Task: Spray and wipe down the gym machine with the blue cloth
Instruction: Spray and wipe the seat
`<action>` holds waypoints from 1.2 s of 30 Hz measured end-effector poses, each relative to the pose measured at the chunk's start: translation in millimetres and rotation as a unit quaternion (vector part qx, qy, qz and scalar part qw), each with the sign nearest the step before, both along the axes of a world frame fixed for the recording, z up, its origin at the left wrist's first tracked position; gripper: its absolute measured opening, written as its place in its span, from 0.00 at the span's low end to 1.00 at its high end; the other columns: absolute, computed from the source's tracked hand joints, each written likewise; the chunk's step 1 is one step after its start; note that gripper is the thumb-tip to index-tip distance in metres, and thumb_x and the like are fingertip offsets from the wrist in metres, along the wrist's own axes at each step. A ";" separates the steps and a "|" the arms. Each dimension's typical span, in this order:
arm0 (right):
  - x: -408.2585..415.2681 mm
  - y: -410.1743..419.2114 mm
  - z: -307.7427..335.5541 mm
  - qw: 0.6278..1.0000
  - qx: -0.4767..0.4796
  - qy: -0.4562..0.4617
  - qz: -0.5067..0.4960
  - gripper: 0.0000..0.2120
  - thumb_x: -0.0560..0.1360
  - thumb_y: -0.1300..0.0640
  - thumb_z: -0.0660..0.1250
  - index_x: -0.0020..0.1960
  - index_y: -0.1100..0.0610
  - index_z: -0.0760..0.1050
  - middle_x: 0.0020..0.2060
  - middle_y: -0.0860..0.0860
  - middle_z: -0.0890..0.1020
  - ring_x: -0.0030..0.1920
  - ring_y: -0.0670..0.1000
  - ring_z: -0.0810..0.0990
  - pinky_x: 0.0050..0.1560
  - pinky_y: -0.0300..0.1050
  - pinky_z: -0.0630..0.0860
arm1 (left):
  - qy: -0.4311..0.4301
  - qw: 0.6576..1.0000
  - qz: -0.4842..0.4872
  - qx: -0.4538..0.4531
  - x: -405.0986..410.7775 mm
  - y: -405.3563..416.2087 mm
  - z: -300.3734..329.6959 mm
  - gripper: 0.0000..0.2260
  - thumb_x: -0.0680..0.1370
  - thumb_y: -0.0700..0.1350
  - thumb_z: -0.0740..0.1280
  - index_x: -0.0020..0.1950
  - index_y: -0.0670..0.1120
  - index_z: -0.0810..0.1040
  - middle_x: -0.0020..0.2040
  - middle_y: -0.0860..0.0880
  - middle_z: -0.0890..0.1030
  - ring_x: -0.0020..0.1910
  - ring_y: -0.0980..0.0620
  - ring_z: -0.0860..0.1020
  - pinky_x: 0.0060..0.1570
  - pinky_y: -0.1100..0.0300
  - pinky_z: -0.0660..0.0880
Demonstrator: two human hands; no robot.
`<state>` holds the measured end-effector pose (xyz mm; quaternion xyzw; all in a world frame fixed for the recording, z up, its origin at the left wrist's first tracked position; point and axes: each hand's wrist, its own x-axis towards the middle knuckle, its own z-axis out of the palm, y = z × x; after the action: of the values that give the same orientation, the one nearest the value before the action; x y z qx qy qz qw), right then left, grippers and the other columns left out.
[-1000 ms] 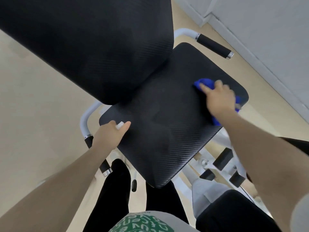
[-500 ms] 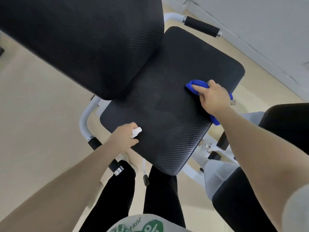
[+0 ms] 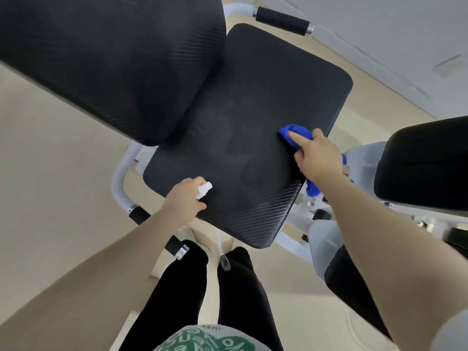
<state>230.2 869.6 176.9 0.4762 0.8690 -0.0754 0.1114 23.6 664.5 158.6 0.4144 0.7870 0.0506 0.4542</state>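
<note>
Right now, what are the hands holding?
Left hand grips a white spray bottle below its nozzle. Right hand holds the bunched blue cloth.

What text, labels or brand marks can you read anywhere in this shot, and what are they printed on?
Shirt, bottom edge of the view: white lettering on a green print, seen upside down and cut off by the frame; too blurred to read.
Spray bottle in the left hand: no label shows.
Blue cloth, seat pad, backrest pad, handle grips: no text or logo visible.
</note>
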 end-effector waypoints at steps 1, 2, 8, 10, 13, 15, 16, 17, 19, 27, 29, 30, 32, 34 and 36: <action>1.1 2.1 -4.5 1.000 -0.005 0.008 -0.012 0.23 0.76 0.57 0.59 0.69 0.46 0.67 0.52 0.60 0.70 0.46 0.62 0.74 0.39 0.50 0.68 | 0.004 1.000 0.000 0.000 0.1 0.3 -2.9 0.17 0.73 0.39 0.70 0.61 0.44 0.72 0.52 0.45 0.73 0.49 0.46 0.73 0.48 0.54 0.71; 0.4 -3.9 -6.2 1.000 0.002 0.029 -0.009 0.22 0.75 0.57 0.58 0.69 0.47 0.68 0.52 0.60 0.70 0.45 0.62 0.75 0.37 0.49 0.68 | 0.006 1.000 0.002 0.004 -0.3 0.3 -3.9 0.17 0.73 0.39 0.70 0.60 0.43 0.72 0.51 0.46 0.72 0.48 0.47 0.72 0.46 0.56 0.70; 18.2 -112.0 -11.8 0.983 -0.071 0.087 0.147 0.23 0.65 0.51 0.56 0.55 0.48 0.80 0.35 0.54 0.73 0.27 0.56 0.74 0.24 0.40 0.68 | 0.004 1.000 0.016 -0.004 2.9 2.0 0.8 0.15 0.73 0.38 0.70 0.58 0.42 0.73 0.50 0.45 0.73 0.47 0.47 0.73 0.43 0.57 0.67; 20.8 -117.1 -5.5 0.970 -0.077 0.074 0.218 0.20 0.64 0.52 0.62 0.54 0.47 0.81 0.33 0.53 0.73 0.25 0.54 0.73 0.24 0.39 0.65 | 0.006 0.999 0.033 -0.005 4.8 2.0 3.0 0.15 0.73 0.38 0.70 0.57 0.42 0.73 0.49 0.45 0.73 0.48 0.45 0.74 0.45 0.56 0.69; 16.0 -59.8 -9.4 0.973 -0.009 0.063 0.222 0.22 0.60 0.57 0.73 0.53 0.48 0.81 0.34 0.55 0.73 0.28 0.57 0.73 0.26 0.41 0.67 | 0.017 0.999 0.042 -0.001 5.7 2.1 2.7 0.14 0.72 0.37 0.71 0.56 0.41 0.74 0.47 0.46 0.73 0.46 0.46 0.73 0.44 0.57 0.67; 10.3 -17.2 -9.0 0.988 0.019 0.055 0.145 0.22 0.63 0.60 0.72 0.56 0.49 0.80 0.37 0.59 0.74 0.33 0.60 0.74 0.30 0.47 0.70 | 0.024 0.999 0.030 -0.005 4.1 3.6 0.6 0.13 0.72 0.38 0.71 0.54 0.41 0.74 0.47 0.46 0.74 0.45 0.47 0.72 0.43 0.58 0.66; 7.9 -6.6 -10.5 0.992 0.020 0.052 0.114 0.21 0.66 0.61 0.70 0.58 0.50 0.79 0.39 0.60 0.74 0.35 0.61 0.75 0.32 0.48 0.68 | 0.024 0.999 0.028 -0.007 3.8 3.6 -1.1 0.12 0.72 0.38 0.71 0.53 0.42 0.74 0.46 0.46 0.74 0.44 0.47 0.72 0.42 0.59 0.65; 6.5 -4.5 -13.5 0.994 0.018 0.055 0.094 0.21 0.68 0.61 0.68 0.60 0.50 0.77 0.41 0.61 0.74 0.37 0.61 0.74 0.32 0.48 0.67 | 0.024 0.999 0.029 -0.008 3.2 4.2 -2.2 0.11 0.72 0.38 0.71 0.52 0.42 0.74 0.46 0.47 0.74 0.43 0.47 0.72 0.41 0.59 0.64; 6.4 -26.7 -17.0 0.993 0.009 0.073 0.088 0.20 0.69 0.60 0.66 0.61 0.52 0.76 0.42 0.60 0.73 0.36 0.60 0.75 0.31 0.47 0.66 | 0.024 0.999 0.031 -0.008 4.3 2.7 -3.4 0.10 0.71 0.38 0.71 0.49 0.44 0.73 0.46 0.47 0.74 0.43 0.47 0.72 0.39 0.59 0.64; 21.0 -150.7 -7.5 0.951 -0.091 0.047 0.293 0.21 0.57 0.50 0.76 0.50 0.43 0.81 0.33 0.49 0.75 0.27 0.50 0.73 0.28 0.38 0.58 | 0.120 0.987 0.106 -0.028 26.7 -7.8 2.8 0.14 0.75 0.42 0.68 0.60 0.46 0.72 0.54 0.45 0.75 0.52 0.44 0.74 0.50 0.52 0.64; 15.6 -125.1 -9.1 0.952 -0.065 0.055 0.294 0.21 0.55 0.52 0.76 0.48 0.43 0.82 0.32 0.51 0.74 0.27 0.53 0.73 0.28 0.39 0.61 | 0.108 0.986 0.123 -0.016 29.4 -11.3 2.2 0.14 0.75 0.42 0.68 0.60 0.45 0.72 0.54 0.43 0.74 0.50 0.43 0.74 0.50 0.50 0.68; 11.7 -105.9 -10.4 0.960 -0.051 0.070 0.266 0.21 0.56 0.55 0.75 0.49 0.45 0.82 0.33 0.53 0.74 0.29 0.56 0.74 0.28 0.40 0.64 | 0.096 0.987 0.132 -0.006 29.3 -12.6 0.7 0.14 0.75 0.41 0.68 0.60 0.44 0.72 0.53 0.42 0.75 0.50 0.42 0.74 0.51 0.49 0.70; 3.9 -65.7 -8.8 0.980 -0.019 0.071 0.185 0.21 0.65 0.58 0.69 0.58 0.47 0.79 0.39 0.58 0.74 0.37 0.60 0.75 0.34 0.47 0.68 | 0.085 0.986 0.142 0.009 27.4 -14.3 -1.8 0.15 0.74 0.41 0.70 0.59 0.42 0.73 0.53 0.40 0.75 0.51 0.40 0.75 0.52 0.46 0.72; -1.6 -45.8 -11.7 0.991 -0.009 0.058 0.119 0.21 0.73 0.58 0.61 0.66 0.48 0.72 0.48 0.59 0.73 0.45 0.60 0.73 0.39 0.49 0.66 | 0.082 0.987 0.140 0.011 25.2 -14.5 -4.0 0.15 0.74 0.41 0.70 0.58 0.42 0.73 0.53 0.40 0.75 0.52 0.40 0.74 0.52 0.47 0.72; -6.1 -58.1 -15.8 0.993 0.002 0.062 0.102 0.21 0.73 0.58 0.62 0.66 0.50 0.72 0.49 0.59 0.73 0.44 0.60 0.73 0.37 0.47 0.64 | 0.076 0.987 0.139 0.010 22.9 -15.4 -6.5 0.14 0.74 0.42 0.70 0.57 0.42 0.74 0.53 0.42 0.76 0.52 0.41 0.75 0.53 0.46 0.72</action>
<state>224.1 811.6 161.1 0.3793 0.9186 -0.0913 0.0631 46.6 649.1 152.1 0.3078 0.8689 0.0896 0.3771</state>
